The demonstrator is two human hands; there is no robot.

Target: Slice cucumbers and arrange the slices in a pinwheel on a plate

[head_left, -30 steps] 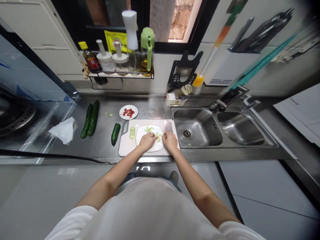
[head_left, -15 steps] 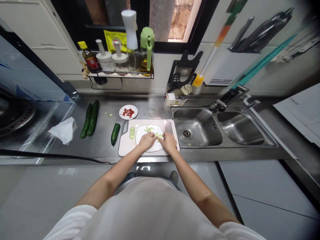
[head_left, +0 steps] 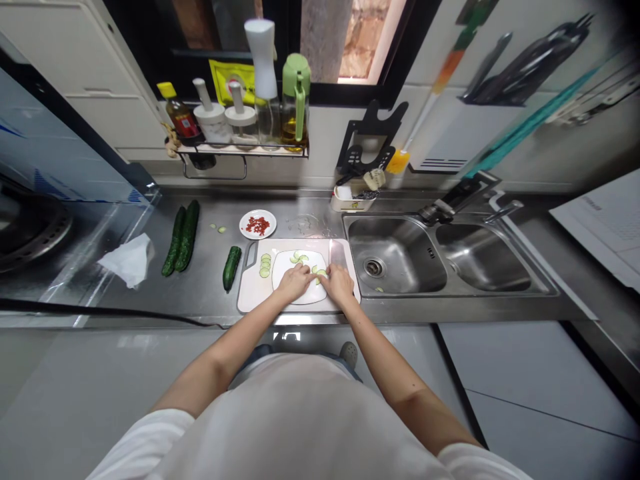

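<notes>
A white plate point(head_left: 281, 272) with rounded corners lies on a pale cutting board point(head_left: 250, 300). Curved fans of thin cucumber slices point(head_left: 300, 257) rest near its far rim. My left hand point(head_left: 295, 283) is over the plate's middle, fingers bent and drawn together; what they pinch, if anything, is hidden. At the plate's right side, my right hand point(head_left: 338, 284) has its thumb and fingers closed at another small group of cucumber slices. The thumbs almost meet there. A short row of cucumber slices point(head_left: 265, 265) lies on the board left of the plate. A knife blade point(head_left: 337, 252) lies beyond my right hand.
A cut cucumber piece point(head_left: 231, 268) lies left of the board, with two whole cucumbers point(head_left: 187, 237) farther left. A small plate of chopped red pieces point(head_left: 257, 225) sits behind the board. On the right is a double sink point(head_left: 400, 257); bottles point(head_left: 295, 100) stand on a shelf.
Both hands stay almost in place over the plate, with only slight finger movement at the right-hand group of slices. The whole view has shifted slightly.
</notes>
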